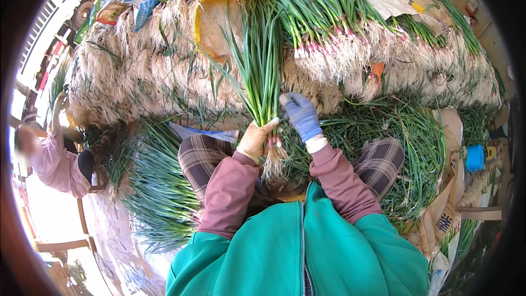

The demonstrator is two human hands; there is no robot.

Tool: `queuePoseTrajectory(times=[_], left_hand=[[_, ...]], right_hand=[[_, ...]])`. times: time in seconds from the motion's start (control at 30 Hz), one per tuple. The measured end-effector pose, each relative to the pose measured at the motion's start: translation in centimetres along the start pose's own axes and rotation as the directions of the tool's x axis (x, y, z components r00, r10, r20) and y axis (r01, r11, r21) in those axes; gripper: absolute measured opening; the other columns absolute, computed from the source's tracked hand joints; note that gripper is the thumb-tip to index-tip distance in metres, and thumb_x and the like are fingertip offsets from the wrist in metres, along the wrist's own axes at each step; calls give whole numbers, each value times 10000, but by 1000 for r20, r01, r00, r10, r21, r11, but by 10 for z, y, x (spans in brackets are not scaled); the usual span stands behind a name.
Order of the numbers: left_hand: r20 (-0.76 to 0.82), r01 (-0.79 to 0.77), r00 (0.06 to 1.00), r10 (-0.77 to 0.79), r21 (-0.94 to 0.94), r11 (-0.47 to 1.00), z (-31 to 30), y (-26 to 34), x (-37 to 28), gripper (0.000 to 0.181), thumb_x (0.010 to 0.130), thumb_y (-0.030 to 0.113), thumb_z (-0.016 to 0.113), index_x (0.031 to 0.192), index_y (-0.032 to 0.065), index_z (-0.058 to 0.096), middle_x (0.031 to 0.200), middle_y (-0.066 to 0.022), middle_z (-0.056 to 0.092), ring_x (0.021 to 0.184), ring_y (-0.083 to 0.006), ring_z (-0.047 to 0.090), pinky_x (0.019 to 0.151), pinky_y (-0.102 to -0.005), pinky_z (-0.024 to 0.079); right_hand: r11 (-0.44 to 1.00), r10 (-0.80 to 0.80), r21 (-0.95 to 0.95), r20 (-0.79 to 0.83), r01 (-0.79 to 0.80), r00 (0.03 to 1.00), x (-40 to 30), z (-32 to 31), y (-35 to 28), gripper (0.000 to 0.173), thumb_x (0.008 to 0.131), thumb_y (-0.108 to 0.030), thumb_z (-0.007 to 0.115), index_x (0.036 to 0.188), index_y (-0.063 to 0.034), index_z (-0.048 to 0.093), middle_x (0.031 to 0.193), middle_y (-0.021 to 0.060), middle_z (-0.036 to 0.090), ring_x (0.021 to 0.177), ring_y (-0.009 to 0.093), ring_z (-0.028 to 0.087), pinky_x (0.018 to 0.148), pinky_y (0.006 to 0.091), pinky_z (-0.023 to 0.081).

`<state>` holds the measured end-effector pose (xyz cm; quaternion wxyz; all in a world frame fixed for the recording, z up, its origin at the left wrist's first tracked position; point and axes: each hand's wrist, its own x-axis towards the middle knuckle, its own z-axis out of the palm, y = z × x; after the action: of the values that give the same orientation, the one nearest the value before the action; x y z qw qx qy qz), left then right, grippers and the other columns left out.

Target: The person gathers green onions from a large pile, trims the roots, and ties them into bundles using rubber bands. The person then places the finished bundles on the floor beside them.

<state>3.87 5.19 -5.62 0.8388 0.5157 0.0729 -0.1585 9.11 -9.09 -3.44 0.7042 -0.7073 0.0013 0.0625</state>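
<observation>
My left hand [257, 136], in a pale glove, grips a bunch of green onions [263, 70] just above the reddish bulbs. Green leaves fan upward from the fist, and the stringy roots [273, 162] hang below it. My right hand [301, 115] wears a blue-grey glove and is beside the bunch, fingers bent toward its stems. Whether those fingers pinch a leaf or stem is too small to tell. Behind the leaves lies a yellow-edged woven sack [222, 28] on the heap.
A long heap of green onions, roots [135, 65] facing me, spans the far side. More onions [160, 189] lie at my left. Loose leaves [394, 164] pile up at my right, near a paper sack [446, 197] and a blue container [474, 158]. Another person [61, 164] sits at far left.
</observation>
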Motion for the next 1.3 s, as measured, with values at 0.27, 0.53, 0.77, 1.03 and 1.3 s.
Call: queuePoseTrajectory(times=[0.27, 0.53, 0.77, 1.03, 1.3], left_hand=[[15, -232, 972, 234, -98, 968, 35, 66, -34, 310, 937, 158, 508, 1181, -28, 548, 773, -52, 604, 403, -79, 476, 386, -182, 382], [-68, 15, 997, -30, -208, 978, 14, 37, -6, 249, 859, 92, 612, 1104, 58, 586, 651, -40, 594, 329, -105, 432, 300, -213, 347], [-65, -86, 995, 70, -296, 951, 22, 59, 7, 245, 813, 40, 618, 1049, 8, 562, 790, -113, 621, 538, -201, 580, 410, -329, 498], [-4, -69, 998, 69, -117, 991, 20, 42, 36, 211, 871, 160, 609, 985, -16, 627, 683, -54, 622, 421, -116, 526, 334, -218, 405], [84, -23, 996, 29, -69, 997, 13, 48, 38, 251, 847, 142, 629, 1048, -7, 617, 698, -60, 635, 473, -135, 556, 385, -229, 424]], right_hand=[[282, -419, -959, -111, 13, 901, 63, -43, -68, 381, 867, -480, 524, 1020, -133, 557, 790, 84, 638, 686, 245, 624, 626, 392, 486], [358, -261, -929, -6, 91, 965, 30, -42, -56, 173, 858, -318, 577, 910, -153, 582, 705, 72, 633, 624, 282, 598, 612, 405, 461], [523, -576, -725, 87, 449, 813, 19, -51, -36, 138, 835, -248, 613, 875, -116, 617, 711, 107, 625, 634, 298, 609, 583, 366, 479], [408, -692, -661, 227, 630, 685, 0, -42, -31, 177, 849, -262, 547, 955, -130, 599, 862, 81, 640, 746, 252, 636, 659, 391, 515], [301, -414, -950, -50, 85, 909, 83, -52, -75, 239, 847, -343, 572, 966, -136, 579, 803, 79, 609, 719, 271, 610, 611, 401, 473]])
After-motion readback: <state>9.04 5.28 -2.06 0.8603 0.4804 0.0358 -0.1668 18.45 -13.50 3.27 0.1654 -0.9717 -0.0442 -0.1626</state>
